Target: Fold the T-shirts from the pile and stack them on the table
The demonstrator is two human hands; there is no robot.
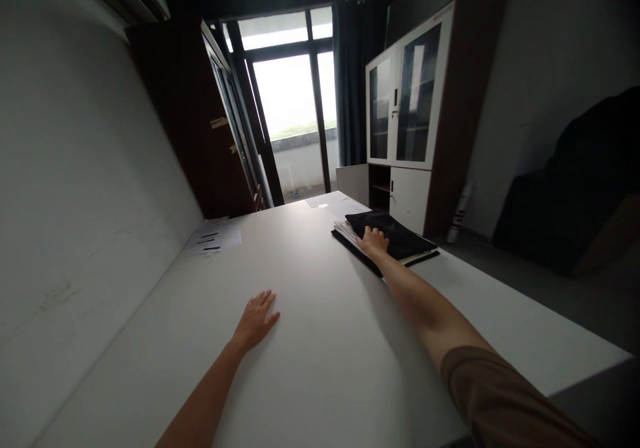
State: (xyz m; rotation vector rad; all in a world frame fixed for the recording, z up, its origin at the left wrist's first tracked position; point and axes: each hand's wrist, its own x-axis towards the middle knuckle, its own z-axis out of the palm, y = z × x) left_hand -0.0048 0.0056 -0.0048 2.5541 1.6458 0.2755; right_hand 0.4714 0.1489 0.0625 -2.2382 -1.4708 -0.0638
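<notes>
My left hand (256,320) lies flat on the white table (300,361), palm down with the fingers spread and nothing in it. Farther out on the right, my right hand (374,241) is on a stack of folded cloth. Its fingers are bent over the near left part of the black folded cloth (400,233) on top. Under that show pale layers (345,229) and another black layer (356,252) at the bottom. What lies beneath my right palm is hidden.
Papers with dark strips (215,236) lie by the left wall. More sheets (340,203) rest at the table's far end. A dark cabinet (170,115) stands back left, a white-fronted cabinet (411,191) back right. A large dark shape (560,188) stands beyond the right edge.
</notes>
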